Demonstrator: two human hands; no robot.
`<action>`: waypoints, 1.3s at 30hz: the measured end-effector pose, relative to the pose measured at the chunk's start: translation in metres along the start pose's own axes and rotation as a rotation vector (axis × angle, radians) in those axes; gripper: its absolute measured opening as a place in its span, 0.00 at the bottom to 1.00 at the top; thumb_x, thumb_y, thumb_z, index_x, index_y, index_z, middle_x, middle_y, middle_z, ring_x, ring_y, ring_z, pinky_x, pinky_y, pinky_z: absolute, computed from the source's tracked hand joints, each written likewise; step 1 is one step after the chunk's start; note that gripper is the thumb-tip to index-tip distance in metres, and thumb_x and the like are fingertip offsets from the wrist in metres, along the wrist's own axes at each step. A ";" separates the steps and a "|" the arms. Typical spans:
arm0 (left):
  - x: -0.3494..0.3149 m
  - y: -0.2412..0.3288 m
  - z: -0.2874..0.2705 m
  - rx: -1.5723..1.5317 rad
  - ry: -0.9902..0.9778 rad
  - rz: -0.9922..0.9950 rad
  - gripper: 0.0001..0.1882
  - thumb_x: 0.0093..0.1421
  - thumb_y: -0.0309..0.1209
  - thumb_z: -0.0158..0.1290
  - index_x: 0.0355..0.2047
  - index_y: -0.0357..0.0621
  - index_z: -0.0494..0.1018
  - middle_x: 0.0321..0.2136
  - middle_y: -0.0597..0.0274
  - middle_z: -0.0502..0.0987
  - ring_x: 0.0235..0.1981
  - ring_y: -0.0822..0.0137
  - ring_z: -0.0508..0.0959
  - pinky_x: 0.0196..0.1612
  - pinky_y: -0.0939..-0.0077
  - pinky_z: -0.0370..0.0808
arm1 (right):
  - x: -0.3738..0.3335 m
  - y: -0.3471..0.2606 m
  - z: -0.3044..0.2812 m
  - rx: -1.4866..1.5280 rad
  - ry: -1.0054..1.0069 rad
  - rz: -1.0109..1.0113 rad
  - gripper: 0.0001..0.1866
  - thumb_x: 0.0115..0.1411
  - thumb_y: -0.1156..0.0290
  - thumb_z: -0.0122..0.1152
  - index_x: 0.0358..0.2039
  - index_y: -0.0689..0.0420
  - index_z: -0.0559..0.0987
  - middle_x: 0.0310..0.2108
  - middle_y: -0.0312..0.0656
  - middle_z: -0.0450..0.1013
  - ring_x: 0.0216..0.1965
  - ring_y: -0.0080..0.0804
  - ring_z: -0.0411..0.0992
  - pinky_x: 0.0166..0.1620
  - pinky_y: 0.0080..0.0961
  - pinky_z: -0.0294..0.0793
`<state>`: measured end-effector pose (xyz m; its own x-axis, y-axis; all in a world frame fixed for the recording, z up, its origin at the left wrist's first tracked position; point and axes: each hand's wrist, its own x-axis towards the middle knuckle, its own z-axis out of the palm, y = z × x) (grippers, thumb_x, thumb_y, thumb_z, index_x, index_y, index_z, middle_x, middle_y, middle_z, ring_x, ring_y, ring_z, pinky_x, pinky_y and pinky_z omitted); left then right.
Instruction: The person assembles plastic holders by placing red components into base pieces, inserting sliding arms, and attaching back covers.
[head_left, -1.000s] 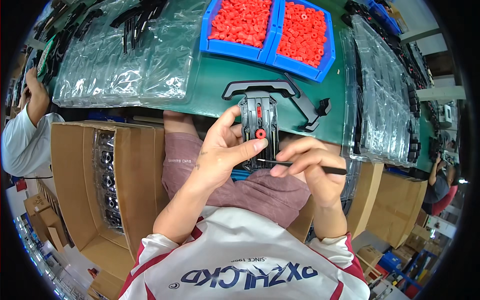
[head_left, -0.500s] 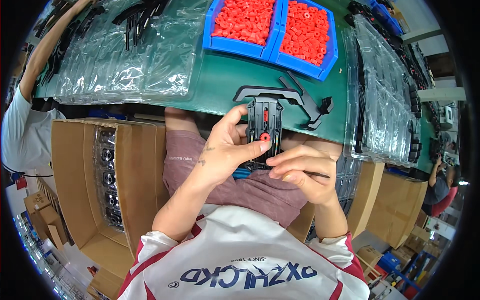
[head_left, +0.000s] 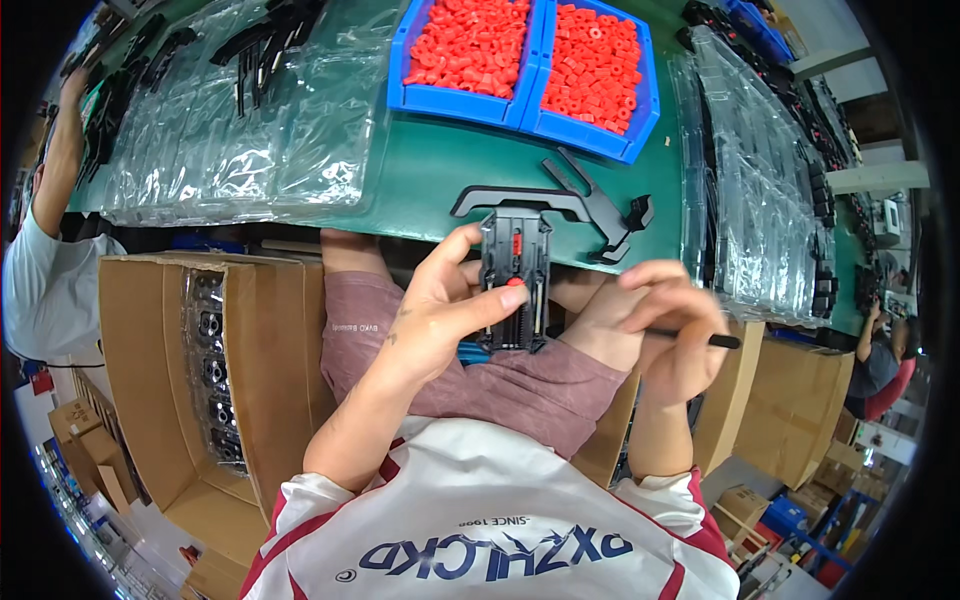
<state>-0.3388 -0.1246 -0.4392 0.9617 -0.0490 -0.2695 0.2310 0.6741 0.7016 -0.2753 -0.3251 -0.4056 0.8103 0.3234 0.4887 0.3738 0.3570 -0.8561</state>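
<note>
White shirt [head_left: 480, 470], red trim [head_left: 711, 540], mauve shorts [head_left: 485, 400]

Shows large dark-blue lettering [head_left: 490, 558] across the front of the white shirt [head_left: 500, 460], upside down in this view; carries above it a smaller line of letters and numerals [head_left: 515, 522], and at its left end a small circled mark [head_left: 347, 575]; bears small pale lettering [head_left: 365, 327] on the mauve shorts [head_left: 520, 385].

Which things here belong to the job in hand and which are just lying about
Job in hand:
long black plastic assembly, left hand
slim black tool, right hand
probably two blue plastic bins of red plastic parts

Seemingly lying about:
open brown cardboard box
clear plastic trays
</note>
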 end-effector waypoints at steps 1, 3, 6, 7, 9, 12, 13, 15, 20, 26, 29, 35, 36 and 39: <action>0.000 -0.001 -0.001 0.000 -0.005 0.000 0.24 0.55 0.14 0.51 0.53 0.37 0.64 0.44 0.46 0.77 0.42 0.55 0.80 0.45 0.69 0.77 | 0.001 0.000 -0.007 -0.019 0.116 0.043 0.11 0.61 0.75 0.53 0.41 0.67 0.78 0.33 0.47 0.75 0.30 0.29 0.70 0.36 0.22 0.71; 0.000 -0.005 -0.004 -0.018 0.001 0.036 0.24 0.55 0.15 0.51 0.53 0.36 0.64 0.44 0.46 0.77 0.42 0.54 0.80 0.46 0.68 0.77 | 0.009 0.003 -0.017 -0.038 0.236 0.084 0.12 0.60 0.77 0.53 0.44 0.66 0.78 0.35 0.46 0.74 0.28 0.26 0.68 0.34 0.20 0.69; 0.001 -0.007 -0.008 -0.030 0.009 0.075 0.23 0.56 0.16 0.51 0.53 0.36 0.63 0.44 0.45 0.76 0.43 0.53 0.80 0.46 0.66 0.77 | 0.023 0.013 -0.026 -0.716 0.252 0.123 0.13 0.58 0.79 0.54 0.44 0.62 0.79 0.44 0.46 0.71 0.24 0.21 0.61 0.31 0.17 0.65; 0.002 -0.008 -0.008 -0.028 -0.005 0.080 0.23 0.56 0.16 0.51 0.53 0.36 0.63 0.44 0.45 0.76 0.43 0.53 0.80 0.46 0.66 0.77 | 0.021 0.019 -0.031 -0.734 0.190 0.178 0.14 0.57 0.79 0.55 0.44 0.62 0.79 0.45 0.46 0.70 0.24 0.20 0.61 0.31 0.16 0.64; 0.002 -0.009 -0.007 -0.023 -0.029 0.090 0.23 0.56 0.16 0.51 0.53 0.35 0.63 0.44 0.45 0.77 0.43 0.53 0.80 0.46 0.66 0.77 | 0.017 0.032 -0.039 -0.764 0.063 0.286 0.15 0.55 0.79 0.58 0.44 0.60 0.79 0.49 0.45 0.67 0.24 0.19 0.60 0.30 0.15 0.63; 0.002 -0.009 -0.007 -0.006 -0.012 0.102 0.24 0.56 0.16 0.51 0.54 0.35 0.63 0.43 0.45 0.77 0.43 0.53 0.80 0.46 0.66 0.77 | 0.016 0.035 -0.037 -0.789 0.006 0.370 0.15 0.54 0.78 0.60 0.44 0.60 0.79 0.51 0.44 0.66 0.24 0.18 0.59 0.29 0.14 0.61; 0.002 -0.010 -0.007 0.006 0.013 0.108 0.24 0.56 0.16 0.51 0.54 0.35 0.63 0.43 0.45 0.77 0.43 0.53 0.80 0.46 0.66 0.77 | 0.015 0.033 -0.035 -0.805 0.013 0.399 0.14 0.54 0.77 0.61 0.43 0.60 0.79 0.50 0.42 0.66 0.24 0.18 0.59 0.29 0.13 0.61; 0.002 -0.010 -0.008 0.031 0.061 0.120 0.24 0.56 0.16 0.51 0.54 0.35 0.63 0.43 0.45 0.77 0.42 0.52 0.80 0.46 0.66 0.77 | 0.014 0.031 -0.033 -0.837 0.030 0.458 0.14 0.53 0.76 0.63 0.42 0.60 0.80 0.49 0.39 0.66 0.25 0.18 0.60 0.29 0.11 0.59; 0.003 -0.010 -0.010 0.064 0.034 0.078 0.23 0.57 0.16 0.50 0.54 0.35 0.63 0.44 0.44 0.76 0.42 0.52 0.80 0.47 0.66 0.77 | 0.001 0.037 -0.042 -0.882 0.032 0.422 0.13 0.50 0.75 0.68 0.38 0.61 0.80 0.42 0.37 0.66 0.24 0.18 0.58 0.27 0.12 0.57; 0.004 -0.009 -0.011 0.069 0.025 0.069 0.23 0.58 0.18 0.49 0.55 0.38 0.63 0.45 0.42 0.76 0.43 0.52 0.80 0.47 0.66 0.77 | -0.002 0.033 -0.043 -0.881 -0.126 0.349 0.11 0.46 0.75 0.70 0.31 0.61 0.80 0.35 0.35 0.64 0.22 0.18 0.57 0.25 0.12 0.55; 0.003 -0.007 -0.009 0.053 0.079 0.138 0.23 0.60 0.19 0.48 0.56 0.42 0.63 0.47 0.41 0.75 0.44 0.52 0.79 0.47 0.65 0.77 | -0.006 0.027 -0.047 -0.801 -0.059 0.410 0.13 0.42 0.73 0.74 0.28 0.60 0.80 0.31 0.37 0.65 0.24 0.23 0.60 0.27 0.17 0.60; 0.002 -0.014 -0.023 -0.099 0.153 0.121 0.25 0.61 0.21 0.47 0.59 0.48 0.62 0.49 0.40 0.74 0.46 0.51 0.79 0.48 0.63 0.76 | -0.020 0.002 -0.013 -0.583 -0.225 0.206 0.14 0.39 0.72 0.77 0.24 0.58 0.79 0.30 0.36 0.66 0.27 0.26 0.64 0.29 0.20 0.65; 0.002 -0.014 -0.021 -0.101 0.153 0.119 0.25 0.61 0.21 0.47 0.59 0.48 0.62 0.49 0.40 0.74 0.46 0.51 0.79 0.48 0.63 0.76 | -0.023 0.002 -0.005 -0.587 -0.252 0.187 0.13 0.39 0.72 0.77 0.24 0.57 0.79 0.30 0.36 0.67 0.26 0.25 0.64 0.28 0.20 0.64; 0.004 -0.009 -0.010 -0.085 0.083 0.134 0.26 0.62 0.22 0.47 0.61 0.48 0.60 0.50 0.40 0.73 0.46 0.52 0.79 0.48 0.64 0.76 | -0.034 0.009 0.009 -0.604 -0.273 0.171 0.13 0.40 0.71 0.77 0.24 0.57 0.78 0.30 0.36 0.66 0.23 0.24 0.63 0.25 0.19 0.63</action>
<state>-0.3386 -0.1239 -0.4533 0.9667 0.1042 -0.2339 0.0852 0.7306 0.6775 -0.3033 -0.3251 -0.4286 0.7674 0.5691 0.2953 0.5010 -0.2449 -0.8301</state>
